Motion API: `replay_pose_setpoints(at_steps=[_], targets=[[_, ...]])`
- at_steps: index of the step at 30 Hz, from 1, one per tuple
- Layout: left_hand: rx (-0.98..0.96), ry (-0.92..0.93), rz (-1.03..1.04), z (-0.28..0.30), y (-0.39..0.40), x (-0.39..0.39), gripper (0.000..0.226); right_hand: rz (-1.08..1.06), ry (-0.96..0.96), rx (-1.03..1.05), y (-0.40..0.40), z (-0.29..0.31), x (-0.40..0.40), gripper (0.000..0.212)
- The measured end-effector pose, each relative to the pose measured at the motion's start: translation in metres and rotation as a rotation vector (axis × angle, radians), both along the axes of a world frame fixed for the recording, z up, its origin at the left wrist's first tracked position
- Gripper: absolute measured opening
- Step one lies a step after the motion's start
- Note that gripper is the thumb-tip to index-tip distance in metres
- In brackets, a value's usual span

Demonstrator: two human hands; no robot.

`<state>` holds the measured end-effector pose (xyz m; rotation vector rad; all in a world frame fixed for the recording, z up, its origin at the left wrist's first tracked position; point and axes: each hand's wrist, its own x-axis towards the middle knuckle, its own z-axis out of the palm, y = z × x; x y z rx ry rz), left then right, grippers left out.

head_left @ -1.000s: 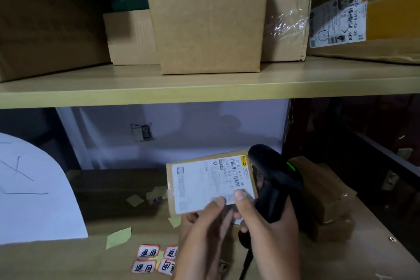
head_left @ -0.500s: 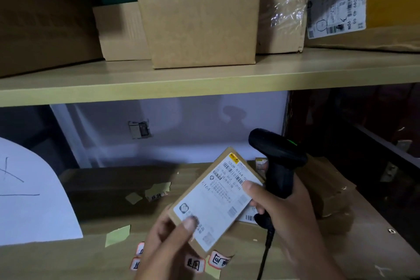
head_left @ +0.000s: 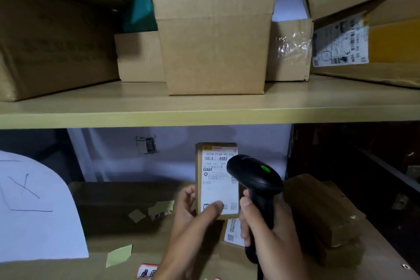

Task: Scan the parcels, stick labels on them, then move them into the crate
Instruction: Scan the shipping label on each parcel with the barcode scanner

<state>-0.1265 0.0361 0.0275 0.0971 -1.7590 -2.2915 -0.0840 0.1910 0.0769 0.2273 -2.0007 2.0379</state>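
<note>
Where tilted before, parcel [head_left: 217, 179] now upright, pinched by left hand [head_left: 193, 218], right hand [head_left: 268, 234] gripping scanner [head_left: 254, 177], wooden shelf [head_left: 204, 109] of cartons [head_left: 213, 29] above.

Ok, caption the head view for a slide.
Left hand holds a labelled parcel upright; right hand grips the barcode scanner.

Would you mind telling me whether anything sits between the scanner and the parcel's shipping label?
Nothing visible does: the scanner in the right hand sits right beside the label on the parcel, which the left hand holds upright.
</note>
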Motion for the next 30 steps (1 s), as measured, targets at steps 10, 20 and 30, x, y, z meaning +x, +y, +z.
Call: replay_pose_setpoints(at_steps=[10, 20, 30], targets=[[0.005, -0.056, -0.065, 0.007, 0.011, -0.022, 0.060, -0.106, -0.022, 0.055, -0.016, 0.002, 0.000, 0.008], [-0.028, -0.048, -0.030, 0.004, 0.006, -0.024, 0.059, -0.084, -0.011, 0.108, -0.016, 0.004, 0.001, 0.009], [0.013, -0.152, 0.233, 0.013, -0.093, -0.006, 0.024, -0.018, -0.124, 0.036, -0.016, -0.009, 0.017, 0.016]])
